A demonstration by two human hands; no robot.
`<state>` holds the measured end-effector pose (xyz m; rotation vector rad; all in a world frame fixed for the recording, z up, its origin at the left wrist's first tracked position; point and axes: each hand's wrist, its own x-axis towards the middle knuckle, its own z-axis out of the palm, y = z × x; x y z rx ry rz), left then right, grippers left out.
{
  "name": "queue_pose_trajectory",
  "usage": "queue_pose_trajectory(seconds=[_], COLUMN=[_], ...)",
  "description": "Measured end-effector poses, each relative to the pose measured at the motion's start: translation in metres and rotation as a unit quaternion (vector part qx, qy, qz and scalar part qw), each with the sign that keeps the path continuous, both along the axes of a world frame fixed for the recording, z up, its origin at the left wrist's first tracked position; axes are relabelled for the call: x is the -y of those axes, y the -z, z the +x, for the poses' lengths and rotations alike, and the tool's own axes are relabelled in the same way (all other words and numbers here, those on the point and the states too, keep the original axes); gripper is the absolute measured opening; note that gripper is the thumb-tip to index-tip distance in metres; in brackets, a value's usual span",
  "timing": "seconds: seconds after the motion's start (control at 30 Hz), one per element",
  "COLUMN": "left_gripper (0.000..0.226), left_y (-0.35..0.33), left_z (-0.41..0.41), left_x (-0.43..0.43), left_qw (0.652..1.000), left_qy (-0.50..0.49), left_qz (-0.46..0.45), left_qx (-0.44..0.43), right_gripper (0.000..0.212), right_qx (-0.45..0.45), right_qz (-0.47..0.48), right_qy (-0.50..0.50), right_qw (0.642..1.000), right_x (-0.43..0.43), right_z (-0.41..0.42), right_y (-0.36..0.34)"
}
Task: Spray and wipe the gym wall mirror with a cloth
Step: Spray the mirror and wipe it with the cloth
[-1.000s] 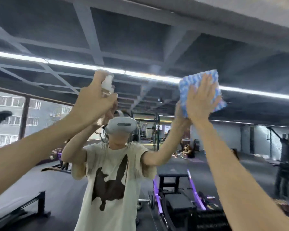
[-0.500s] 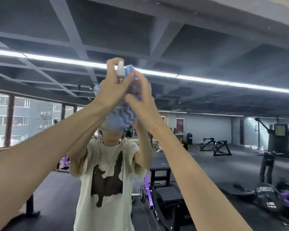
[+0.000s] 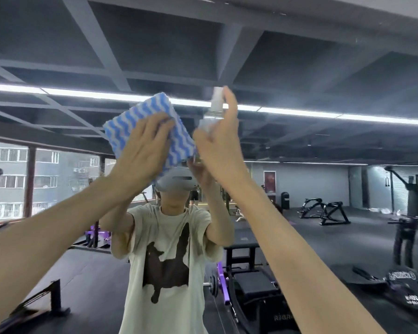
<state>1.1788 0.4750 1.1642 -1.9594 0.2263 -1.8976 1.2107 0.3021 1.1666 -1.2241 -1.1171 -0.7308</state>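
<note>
The gym wall mirror [image 3: 311, 184] fills the view and reflects me in a headset and a pale T-shirt. My left hand [image 3: 143, 148] presses a blue-and-white wavy cloth [image 3: 155, 104] flat against the glass, high up, above my reflected head. Just to its right, my right hand [image 3: 220, 145] holds a small clear spray bottle [image 3: 211, 114] with a white nozzle. The bottle is upright, and the index finger is raised beside the nozzle. The two hands nearly touch.
The mirror reflects a dark gym floor with a purple bench rack [image 3: 241, 273] behind me and black machines [image 3: 323, 213] at the back right. It also shows windows [image 3: 41, 179] at the left and long ceiling light strips [image 3: 323, 113].
One second ago my left hand held the bottle and my right the cloth, far apart. They met in the middle, and now the cloth is under my left hand and the bottle in my right.
</note>
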Motion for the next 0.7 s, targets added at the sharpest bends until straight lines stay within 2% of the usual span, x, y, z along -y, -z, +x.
queue_pose_trajectory(seconds=[0.07,0.17,0.27,0.33,0.37,0.43,0.47,0.53,0.57,0.6,0.63,0.7], left_gripper=[0.033,0.044,0.059,0.062,0.063,0.067,0.07,0.071,0.069,0.068,0.068,0.068], left_y=[-0.002,-0.022,-0.077,-0.104,-0.107,-0.076,-0.034,0.053,0.087,0.103,0.1,0.056], left_z=[0.009,0.014,0.036,0.065,0.083,0.127,0.145,0.163,0.16,0.155,0.149,0.141], left_x=[-0.005,0.003,0.051,0.099,0.124,0.172,0.197,0.22,0.226,0.226,0.222,0.206], left_qw=[0.994,0.989,0.988,0.986,0.986,0.988,0.98,0.928,0.896,0.88,0.879,0.918], left_qy=[-0.098,-0.144,-0.14,-0.118,-0.113,-0.127,-0.141,-0.183,-0.185,-0.174,-0.169,-0.165], left_qz=[0.037,0.022,-0.05,-0.116,-0.117,-0.026,0.069,0.255,0.31,0.328,0.32,0.263], left_qx=[0.031,0.001,-0.031,-0.031,-0.04,-0.086,-0.126,-0.202,-0.259,-0.297,-0.31,-0.245], right_gripper=[0.074,0.072,0.068,0.062,0.062,0.061,0.06,0.056,0.057,0.06,0.064,0.071], right_qx=[-0.031,-0.051,-0.062,-0.097,-0.108,-0.126,-0.139,-0.141,-0.145,-0.148,-0.15,-0.158], right_qz=[0.026,0.039,0.034,0.04,0.041,0.039,0.038,0.042,0.031,0.016,0.004,-0.013], right_qy=[0.017,0.062,0.123,0.13,0.127,0.132,0.141,0.17,0.189,0.199,0.196,0.185], right_qw=[0.999,0.996,0.99,0.986,0.985,0.982,0.979,0.974,0.971,0.969,0.969,0.97], right_x=[0.032,0.086,0.132,0.158,0.169,0.19,0.202,0.213,0.217,0.219,0.22,0.218], right_z=[0.014,0.039,0.063,0.077,0.084,0.092,0.095,0.099,0.102,0.102,0.102,0.105], right_y=[0.003,0.017,0.033,0.048,0.056,0.072,0.084,0.095,0.102,0.107,0.111,0.117])
